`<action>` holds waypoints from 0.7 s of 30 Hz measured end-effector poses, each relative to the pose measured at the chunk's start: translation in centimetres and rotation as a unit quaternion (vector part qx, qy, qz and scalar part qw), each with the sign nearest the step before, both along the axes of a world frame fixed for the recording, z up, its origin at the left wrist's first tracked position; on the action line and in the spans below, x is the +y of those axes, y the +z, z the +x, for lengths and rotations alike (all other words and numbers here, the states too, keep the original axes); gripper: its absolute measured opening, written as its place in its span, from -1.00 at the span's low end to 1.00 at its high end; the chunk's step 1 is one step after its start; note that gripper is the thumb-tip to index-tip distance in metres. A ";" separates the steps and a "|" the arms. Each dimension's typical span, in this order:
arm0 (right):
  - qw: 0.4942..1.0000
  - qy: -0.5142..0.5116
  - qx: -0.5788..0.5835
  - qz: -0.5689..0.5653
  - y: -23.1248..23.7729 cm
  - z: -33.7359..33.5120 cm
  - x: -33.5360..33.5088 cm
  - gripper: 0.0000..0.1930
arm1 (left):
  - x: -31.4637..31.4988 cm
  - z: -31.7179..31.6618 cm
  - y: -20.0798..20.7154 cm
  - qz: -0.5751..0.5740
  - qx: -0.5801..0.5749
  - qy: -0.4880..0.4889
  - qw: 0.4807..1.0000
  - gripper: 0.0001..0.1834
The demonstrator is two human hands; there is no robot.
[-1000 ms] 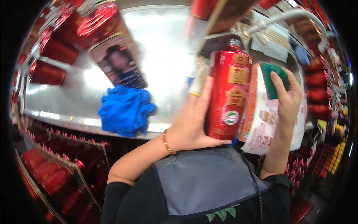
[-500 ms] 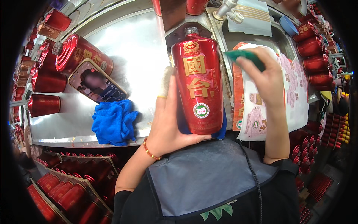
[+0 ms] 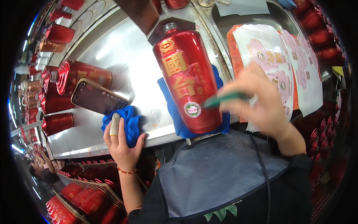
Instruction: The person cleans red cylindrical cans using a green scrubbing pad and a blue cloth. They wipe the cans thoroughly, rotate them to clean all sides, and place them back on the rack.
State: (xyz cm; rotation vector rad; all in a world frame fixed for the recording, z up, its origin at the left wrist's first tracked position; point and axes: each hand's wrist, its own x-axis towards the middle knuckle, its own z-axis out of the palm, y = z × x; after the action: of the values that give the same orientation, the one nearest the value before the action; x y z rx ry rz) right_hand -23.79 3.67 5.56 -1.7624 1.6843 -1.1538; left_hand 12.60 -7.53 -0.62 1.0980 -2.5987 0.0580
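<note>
A glossy red bottle [image 3: 194, 89] with gold characters and a round green-and-white badge lies face up on a spread blue cloth [image 3: 172, 115], its clear neck pointing away from me. My right hand [image 3: 257, 97], smeared by motion, grips a green scraper [image 3: 227, 98] whose end is over or against the bottle's lower right side; contact is unclear. At the left, my left hand [image 3: 123, 145] rests on a crumpled blue cloth [image 3: 128, 121], fingers and thumb apart. One of its fingers wears a pale finger cot [image 3: 114, 125].
White printed decal sheets [image 3: 261, 48] lie over an orange-red sheet right of the bottle, by a sink [image 3: 279, 18]. A phone [image 3: 97, 96] leans on a red bottle [image 3: 85, 76] at the left. Racks of red bottles [image 3: 89, 201] stand below the steel counter's edge [image 3: 89, 152].
My left hand has left the bottle and moved left onto the crumpled cloth. My right hand has brought the scraper from above the sheets down to the bottle. The view has shifted.
</note>
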 end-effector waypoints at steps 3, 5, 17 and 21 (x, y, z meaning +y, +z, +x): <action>0.986 -0.162 0.031 0.035 -1.2 -2.7 -0.1 -0.84 | -1.0 0.5 -0.9 -0.012 0.010 -0.003 1.000 -0.49; 0.978 -0.193 -0.053 0.051 -1.0 -3.9 1.0 -0.82 | -0.8 -0.8 0.1 0.049 0.154 0.008 0.987 -0.68; 0.900 -0.340 -0.270 -0.024 -3.5 -16.4 11.8 -0.71 | -0.9 -19.8 6.3 0.040 0.116 -0.383 0.915 -0.57; 0.821 -0.505 -0.267 0.001 -5.4 -25.2 19.0 -0.64 | -2.2 -17.9 5.7 0.189 0.195 -0.465 0.842 -0.72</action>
State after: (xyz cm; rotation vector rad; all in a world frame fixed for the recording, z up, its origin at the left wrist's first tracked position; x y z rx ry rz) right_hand -48.95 22.72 0.12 -0.3009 2.2145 -1.8073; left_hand -5.30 -9.73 5.09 -0.1777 -2.4997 -0.8281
